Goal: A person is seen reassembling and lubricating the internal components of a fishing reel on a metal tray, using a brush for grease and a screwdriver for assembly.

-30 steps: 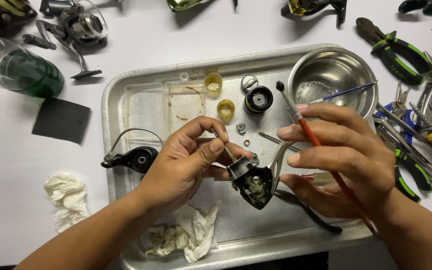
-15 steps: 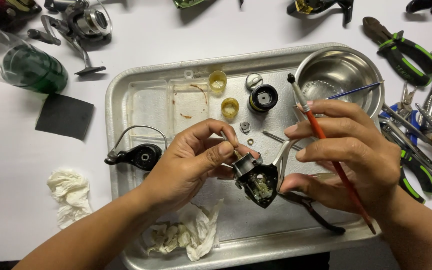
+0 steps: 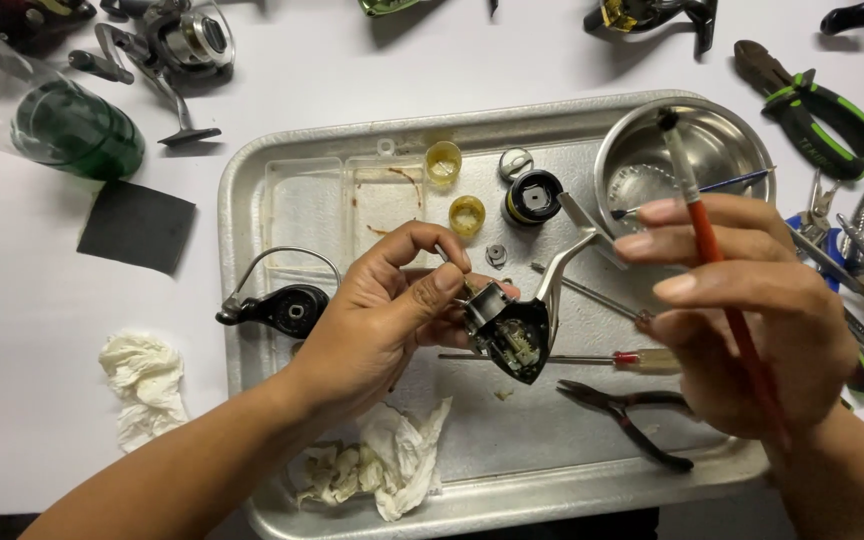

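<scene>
Fingers [image 3: 432, 262] of the left hand [image 3: 372, 330] pinch together on the open fishing reel body [image 3: 512, 335], with the thumb pressed against its side. The reel body hangs just above the middle of the metal tray [image 3: 282, 200], its open side turned up so the little gears inside show. The right hand [image 3: 742, 310] is clamped on a red paintbrush [image 3: 712, 250], held like a pencil, with the bristle tip up near the steel bowl [image 3: 642, 160] at the tray's far right corner. The brush is not touching the reel body now.

It looks like the cleaning or greasing step, with the reel body opened up. The next move likely needs the brush tip turned down into the open body, while the left hand keeps the body steady.

A small black spool [image 3: 532, 195] and two yellow caps [image 3: 443, 160] sit near the tray's far edge. A black rotor with a wire bail [image 3: 287, 310] lies by the left edge. A screwdriver [image 3: 592, 358] and black pliers [image 3: 632, 415] lie toward the near right corner, and crumpled tissue [image 3: 392, 460] sits at the near edge.
</scene>
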